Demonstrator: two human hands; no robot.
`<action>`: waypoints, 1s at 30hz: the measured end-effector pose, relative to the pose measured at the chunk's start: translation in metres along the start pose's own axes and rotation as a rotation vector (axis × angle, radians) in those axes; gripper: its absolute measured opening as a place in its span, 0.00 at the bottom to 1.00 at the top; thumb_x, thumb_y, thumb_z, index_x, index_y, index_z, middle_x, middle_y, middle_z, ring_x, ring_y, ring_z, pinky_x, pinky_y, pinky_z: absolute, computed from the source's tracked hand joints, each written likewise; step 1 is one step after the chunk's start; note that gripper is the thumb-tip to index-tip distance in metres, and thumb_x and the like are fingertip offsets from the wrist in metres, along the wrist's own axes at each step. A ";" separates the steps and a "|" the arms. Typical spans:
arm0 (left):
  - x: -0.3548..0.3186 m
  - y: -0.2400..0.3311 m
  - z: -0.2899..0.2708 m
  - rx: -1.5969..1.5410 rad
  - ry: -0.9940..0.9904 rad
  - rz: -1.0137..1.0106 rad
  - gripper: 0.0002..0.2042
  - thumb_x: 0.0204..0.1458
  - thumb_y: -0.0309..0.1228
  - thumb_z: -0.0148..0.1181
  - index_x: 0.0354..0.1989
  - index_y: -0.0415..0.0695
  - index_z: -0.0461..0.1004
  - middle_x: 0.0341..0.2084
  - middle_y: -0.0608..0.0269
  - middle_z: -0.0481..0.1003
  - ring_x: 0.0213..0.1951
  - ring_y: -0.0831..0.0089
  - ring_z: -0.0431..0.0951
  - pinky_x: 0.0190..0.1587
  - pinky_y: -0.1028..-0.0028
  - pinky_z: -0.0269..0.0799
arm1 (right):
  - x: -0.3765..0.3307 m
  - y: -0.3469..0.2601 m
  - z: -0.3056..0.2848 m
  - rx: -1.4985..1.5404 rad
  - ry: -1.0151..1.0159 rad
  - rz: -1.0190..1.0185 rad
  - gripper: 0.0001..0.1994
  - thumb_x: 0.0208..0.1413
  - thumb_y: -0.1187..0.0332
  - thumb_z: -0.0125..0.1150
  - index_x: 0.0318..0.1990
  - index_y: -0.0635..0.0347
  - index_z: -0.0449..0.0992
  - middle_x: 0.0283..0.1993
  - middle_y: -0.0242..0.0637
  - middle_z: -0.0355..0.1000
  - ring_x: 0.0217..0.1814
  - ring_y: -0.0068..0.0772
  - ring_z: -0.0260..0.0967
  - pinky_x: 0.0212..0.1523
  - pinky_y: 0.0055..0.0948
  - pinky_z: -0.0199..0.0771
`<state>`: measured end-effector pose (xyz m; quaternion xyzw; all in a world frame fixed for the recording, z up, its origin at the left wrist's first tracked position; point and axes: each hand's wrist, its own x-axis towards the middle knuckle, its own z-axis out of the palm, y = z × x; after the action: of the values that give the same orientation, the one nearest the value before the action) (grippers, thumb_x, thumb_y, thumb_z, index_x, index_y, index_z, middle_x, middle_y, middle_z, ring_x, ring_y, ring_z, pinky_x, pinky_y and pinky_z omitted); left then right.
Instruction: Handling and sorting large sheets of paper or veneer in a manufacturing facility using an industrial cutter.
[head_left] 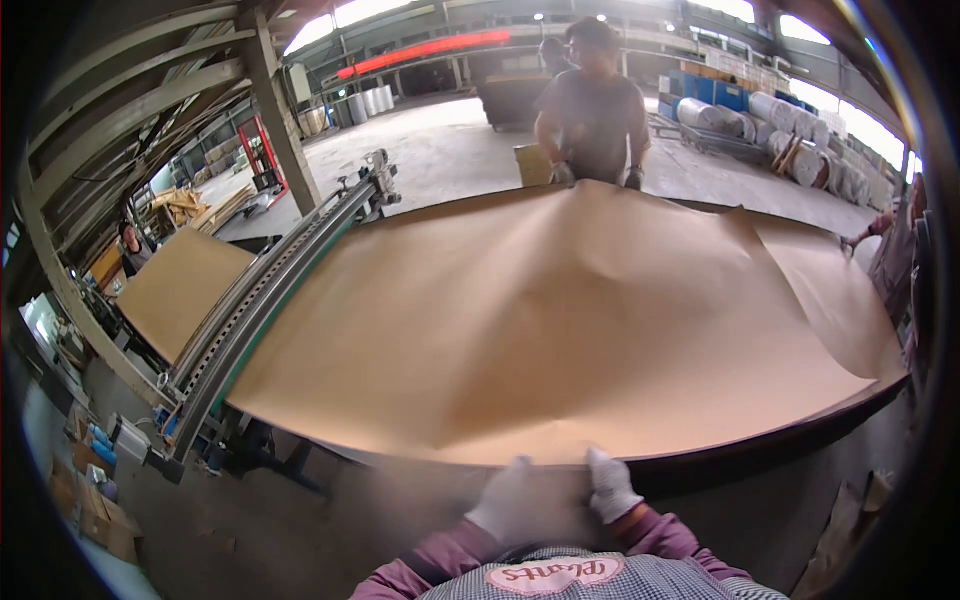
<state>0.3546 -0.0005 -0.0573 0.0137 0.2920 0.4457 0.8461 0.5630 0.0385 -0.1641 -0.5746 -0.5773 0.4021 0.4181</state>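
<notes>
A large brown kraft paper sheet (560,320) is lying across the work table, billowing mid-span. Both white-gloved hands, left hand (512,505) and right hand (610,487), are pinching its near edge between closed fingers; a co-worker (592,105) is gripping the far edge. Uneven pulling could likely crease or tear it.

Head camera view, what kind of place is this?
Probably a paper or cardboard factory hall: a big brown sheet lies on a work table, a conveyor rail runs alongside, and wrapped rolls sit stacked behind.
</notes>
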 end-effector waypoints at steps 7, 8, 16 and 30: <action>-0.048 0.095 -0.102 0.185 0.556 0.587 0.14 0.56 0.34 0.51 0.46 0.38 0.69 0.38 0.52 0.74 0.36 0.58 0.78 0.38 0.59 0.79 | -0.029 -0.110 -0.068 0.939 -0.033 0.606 0.12 0.61 0.59 0.47 0.39 0.58 0.69 0.26 0.35 0.68 0.20 0.22 0.64 0.13 0.17 0.60; -0.025 0.095 -0.139 0.310 0.621 0.631 0.14 0.56 0.33 0.51 0.46 0.38 0.69 0.38 0.52 0.74 0.35 0.59 0.78 0.35 0.58 0.80 | -0.031 -0.120 -0.063 0.943 -0.040 0.605 0.12 0.61 0.59 0.47 0.39 0.58 0.69 0.26 0.35 0.68 0.20 0.22 0.64 0.13 0.17 0.60; -0.013 0.072 -0.118 0.331 0.558 0.713 0.17 0.51 0.32 0.58 0.47 0.37 0.69 0.39 0.50 0.74 0.35 0.57 0.78 0.38 0.58 0.79 | -0.001 -0.125 -0.031 0.799 -0.467 0.630 0.17 0.61 0.56 0.47 0.40 0.64 0.70 0.27 0.36 0.67 0.21 0.21 0.62 0.17 0.16 0.60; -0.015 0.124 -0.073 0.774 0.896 0.599 0.22 0.48 0.40 0.62 0.50 0.44 0.73 0.50 0.57 0.71 0.50 0.62 0.69 0.50 0.59 0.63 | -0.011 -0.128 -0.102 0.700 -0.325 0.382 0.25 0.63 0.50 0.41 0.30 0.64 0.73 0.22 0.31 0.67 0.21 0.21 0.62 0.23 0.20 0.64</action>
<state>0.2185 0.0449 -0.0754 0.2107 0.7381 0.4874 0.4163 0.6177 0.0236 -0.0099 -0.4240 -0.3476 0.7293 0.4093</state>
